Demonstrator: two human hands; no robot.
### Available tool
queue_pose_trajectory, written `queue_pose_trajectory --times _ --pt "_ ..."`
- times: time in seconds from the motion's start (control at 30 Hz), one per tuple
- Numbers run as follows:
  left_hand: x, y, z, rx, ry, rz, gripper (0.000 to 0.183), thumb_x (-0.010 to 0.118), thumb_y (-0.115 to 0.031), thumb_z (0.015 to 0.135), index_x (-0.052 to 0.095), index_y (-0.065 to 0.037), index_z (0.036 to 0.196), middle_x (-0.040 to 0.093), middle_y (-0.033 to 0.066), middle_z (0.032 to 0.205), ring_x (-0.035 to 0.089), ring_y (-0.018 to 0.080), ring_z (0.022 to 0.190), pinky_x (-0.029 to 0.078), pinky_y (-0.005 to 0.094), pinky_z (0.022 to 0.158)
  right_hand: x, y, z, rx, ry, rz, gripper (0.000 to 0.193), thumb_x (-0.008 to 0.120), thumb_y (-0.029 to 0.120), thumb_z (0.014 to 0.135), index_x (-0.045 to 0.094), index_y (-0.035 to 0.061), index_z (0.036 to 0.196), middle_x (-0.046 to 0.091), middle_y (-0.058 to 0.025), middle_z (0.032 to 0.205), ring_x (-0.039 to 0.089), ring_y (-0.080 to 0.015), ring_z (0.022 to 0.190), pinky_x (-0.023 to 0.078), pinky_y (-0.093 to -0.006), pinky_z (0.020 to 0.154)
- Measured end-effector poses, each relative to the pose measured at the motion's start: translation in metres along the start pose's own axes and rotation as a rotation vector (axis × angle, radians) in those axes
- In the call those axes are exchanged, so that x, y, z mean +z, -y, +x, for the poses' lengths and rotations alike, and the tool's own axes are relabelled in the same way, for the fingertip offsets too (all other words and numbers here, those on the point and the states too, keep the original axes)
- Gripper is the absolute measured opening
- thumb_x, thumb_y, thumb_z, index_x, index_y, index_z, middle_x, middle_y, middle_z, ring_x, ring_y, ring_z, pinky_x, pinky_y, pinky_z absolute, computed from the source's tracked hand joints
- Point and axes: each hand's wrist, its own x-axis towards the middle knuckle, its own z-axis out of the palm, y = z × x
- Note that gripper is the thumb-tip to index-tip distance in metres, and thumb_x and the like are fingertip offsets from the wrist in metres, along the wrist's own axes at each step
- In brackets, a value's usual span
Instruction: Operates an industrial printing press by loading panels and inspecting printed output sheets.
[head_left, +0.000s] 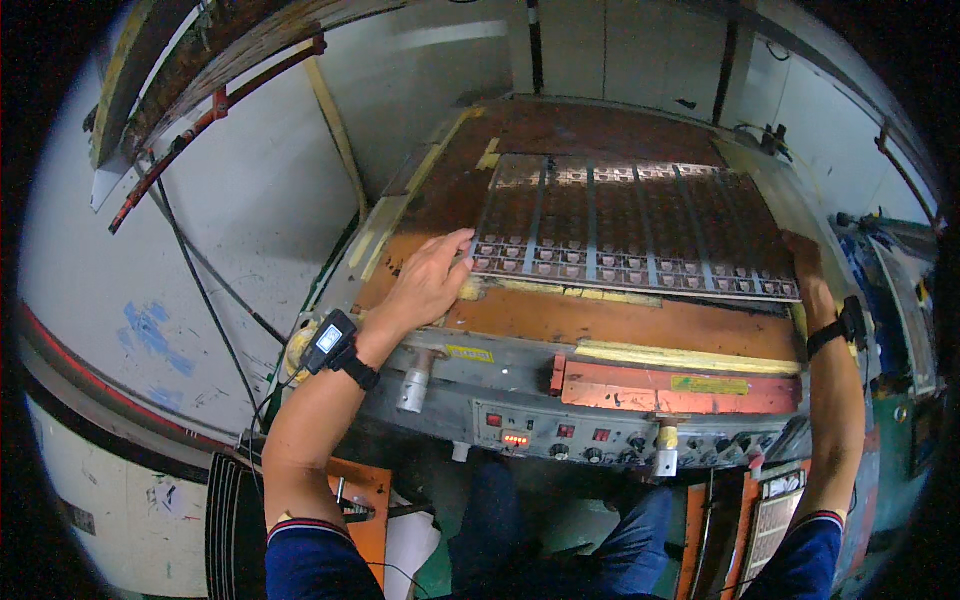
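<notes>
- A large gridded sheet (635, 225), a brown panel of many small punched cells crossed by pale strips, is seen lying flat on the rust-coloured machine bed (560, 315).
- The left hand (428, 283) is laid at the sheet's near left corner; its fingers are spread narrowly and stretched forward, the fingertips (462, 243) touching the sheet's edge, with nothing closed in the palm.
- The right hand (806, 262) is placed at the sheet's near right corner. Its fingers are turned away and partly cut by the sheet's edge, so whether they pinch the sheet or merely press on it cannot be told.
- The step in hand is judged to be the seating or squaring of the sheet on the bed, with both near corners attended to at once.
- The next move is judged to call for an even pull or push at both corners, so that the sheet is kept flat and its near edge parallel to the yellow tape strip (570, 291) just in front of the sheet.
- A control panel (600, 435) with red buttons and knobs is seen well in front of the sheet, below the bed's front lip.
- A black wrist device (328, 340) is worn behind the left hand, and a dark band (840, 328) behind the right.
- The far edge of the sheet and what lies beyond it are bent by the lens and hard to make out; the contents of the cells are too small to tell.
</notes>
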Motion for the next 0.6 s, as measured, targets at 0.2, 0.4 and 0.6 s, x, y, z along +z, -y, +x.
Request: queue_pose_trajectory --times 0.2,0.4,0.6 --pt "-0.001 0.000 -0.002 -0.017 0.021 0.023 0.039 0.051 -0.021 0.092 0.049 0.001 0.124 0.060 0.0207 0.111 0.054 0.0370 0.109 0.041 0.0420 0.095 -0.001 0.000 -0.013 -0.022 -0.015 -0.016 0.030 0.054 0.019 0.089 0.066 -0.0032 0.105 0.067 -0.0073 0.094 0.059 -0.0129 0.081 0.047 -0.0289 0.075" --pt "0.001 -0.006 0.001 -0.037 0.067 0.051 0.037 0.051 -0.021 0.093 0.051 -0.001 0.125 0.058 0.0185 0.117 0.054 0.0320 0.111 0.041 0.0388 0.097 -0.011 0.039 -0.051 -0.046 -0.117 -0.142 0.031 0.057 0.020 0.088 0.064 -0.0041 0.105 0.067 -0.0075 0.094 0.058 -0.0135 0.084 0.046 -0.0283 0.076" --pt "-0.018 -0.034 -0.012 -0.171 -0.016 -0.224 0.035 0.049 -0.016 0.095 0.052 0.001 0.125 0.060 0.0152 0.119 0.056 0.0246 0.111 0.040 0.0328 0.097 -0.043 0.113 -0.145 0.084 -0.195 0.067 0.033 0.061 0.017 0.088 0.061 -0.0060 0.111 0.067 -0.0109 0.102 0.062 -0.0179 0.095 0.047 -0.0297 0.083"
